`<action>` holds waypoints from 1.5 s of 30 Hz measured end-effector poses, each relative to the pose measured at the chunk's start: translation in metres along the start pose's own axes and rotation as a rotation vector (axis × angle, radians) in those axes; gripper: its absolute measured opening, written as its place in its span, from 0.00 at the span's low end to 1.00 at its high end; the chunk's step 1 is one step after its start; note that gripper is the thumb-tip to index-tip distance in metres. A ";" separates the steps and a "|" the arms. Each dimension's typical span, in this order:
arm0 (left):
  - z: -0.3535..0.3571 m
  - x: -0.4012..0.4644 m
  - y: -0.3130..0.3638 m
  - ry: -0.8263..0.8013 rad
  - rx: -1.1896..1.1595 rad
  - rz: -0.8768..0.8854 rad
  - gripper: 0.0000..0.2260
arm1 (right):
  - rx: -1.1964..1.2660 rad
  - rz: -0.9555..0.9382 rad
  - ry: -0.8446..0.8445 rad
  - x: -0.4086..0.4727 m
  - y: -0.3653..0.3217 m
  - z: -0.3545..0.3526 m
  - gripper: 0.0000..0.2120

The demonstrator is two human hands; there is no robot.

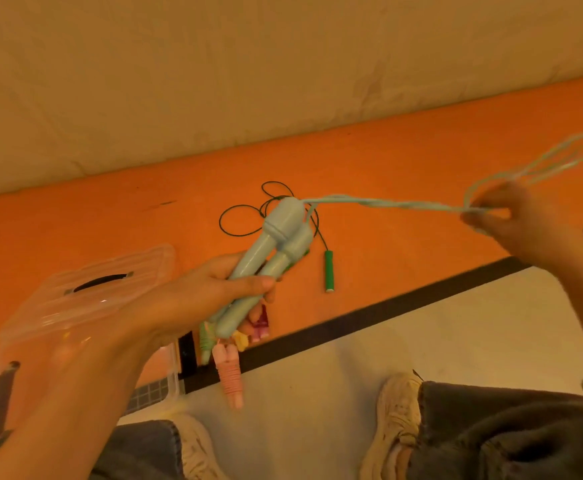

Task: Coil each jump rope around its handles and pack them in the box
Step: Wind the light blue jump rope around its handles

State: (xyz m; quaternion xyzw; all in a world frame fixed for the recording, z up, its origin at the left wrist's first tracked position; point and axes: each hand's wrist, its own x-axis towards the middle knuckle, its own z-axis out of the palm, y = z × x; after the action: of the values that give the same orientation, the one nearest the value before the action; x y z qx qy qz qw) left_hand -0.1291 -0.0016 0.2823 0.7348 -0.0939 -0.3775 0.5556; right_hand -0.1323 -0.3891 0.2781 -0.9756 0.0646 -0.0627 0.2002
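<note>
Left hand grips the blue handles, pointing toward 1 o'clock; the blue rope runs off toward 3 o'clock, pinched by the right hand. The box sits at 9.

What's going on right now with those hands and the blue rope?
Left hand grips both blue handles. Right hand pinches the blue cord, pulled out, not yet coiled. Green rope loose on the floor. Clear box beside left arm.

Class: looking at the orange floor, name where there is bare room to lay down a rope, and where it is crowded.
Free: the orange strip between the wall and the clear box; also right of the green rope. Crowded: around the green rope and the coiled ropes beneath the left hand.
</note>
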 end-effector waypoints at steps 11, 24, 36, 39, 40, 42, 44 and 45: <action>0.012 0.007 -0.001 -0.084 -0.029 -0.168 0.08 | 0.039 0.396 -0.495 -0.011 0.016 0.011 0.09; 0.026 0.018 -0.002 -0.164 -0.107 -0.003 0.12 | -0.078 0.366 -0.247 -0.006 -0.003 0.015 0.38; 0.028 0.017 -0.010 -0.290 -0.187 -0.070 0.13 | 0.350 -0.257 -0.453 -0.025 -0.094 0.033 0.13; 0.027 0.016 -0.009 -0.296 -0.233 -0.088 0.12 | 0.288 -0.241 -0.581 -0.022 -0.091 0.035 0.17; 0.026 0.016 -0.009 -0.280 -0.246 -0.099 0.13 | 0.279 -0.232 -0.611 -0.022 -0.090 0.036 0.19; 0.023 0.016 -0.011 -0.253 -0.309 -0.104 0.16 | 0.301 -0.227 -0.591 -0.023 -0.091 0.040 0.19; 0.018 0.018 -0.016 -0.244 -0.401 -0.094 0.23 | 0.329 -0.258 -0.474 -0.023 -0.095 0.046 0.14; 0.017 0.018 -0.017 -0.240 -0.422 -0.085 0.27 | 0.333 -0.276 -0.418 -0.023 -0.097 0.048 0.12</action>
State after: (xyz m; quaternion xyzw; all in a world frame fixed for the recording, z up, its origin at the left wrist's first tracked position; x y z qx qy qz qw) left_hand -0.1323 -0.0180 0.2579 0.5557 -0.0472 -0.4962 0.6654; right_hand -0.1377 -0.2785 0.2706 -0.9207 -0.1223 0.1032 0.3559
